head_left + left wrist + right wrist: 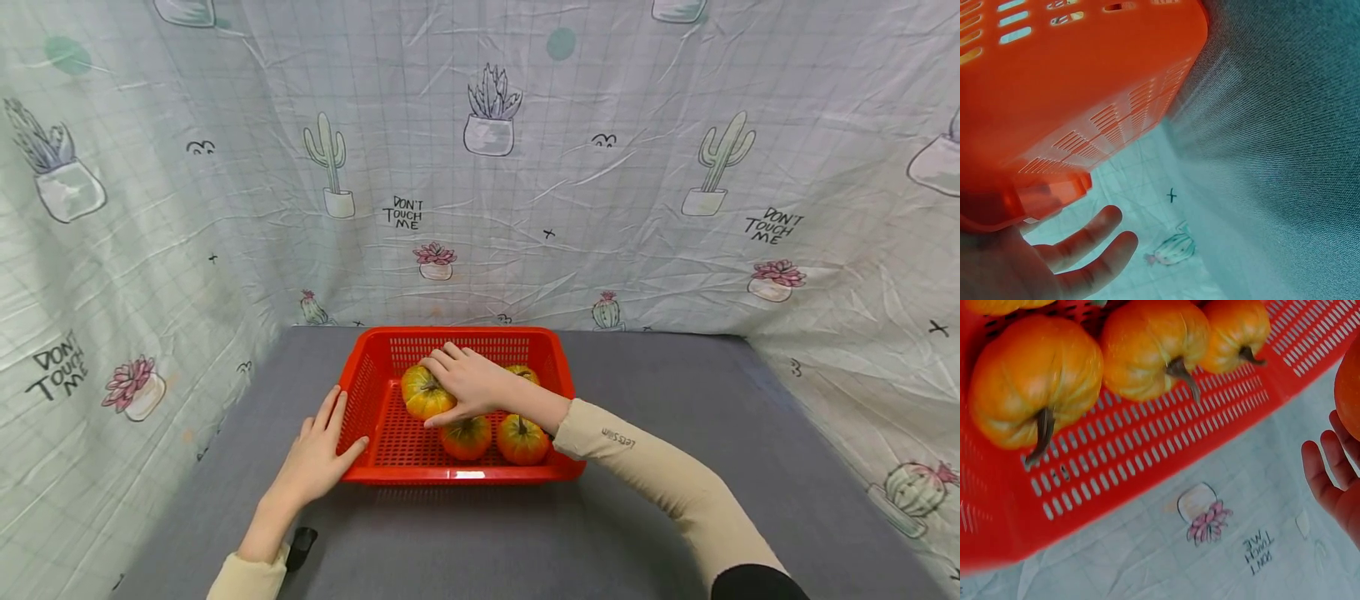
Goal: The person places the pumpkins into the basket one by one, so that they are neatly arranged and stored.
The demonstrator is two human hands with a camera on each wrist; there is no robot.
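In the head view my right hand (480,383) reaches over a red plastic basket (465,475) and holds a small yellow-orange pumpkin (422,393) from above. At the right edge of the right wrist view, that hand's fingers (1322,469) lie against the pumpkin (1350,387), which is mostly cut off. My left hand (315,454) rests at the basket's left rim, its fingers extended and its thumb near the front left corner. In the left wrist view the left hand's fingers (1094,250) stretch out past the rim.
More orange pumpkins with brown stems, such as one pumpkin (522,439) and another pumpkin (467,439), sit in the basket's right half. The basket stands on a grey tabletop (660,400). A printed cloth (600,192) hangs behind and at both sides.
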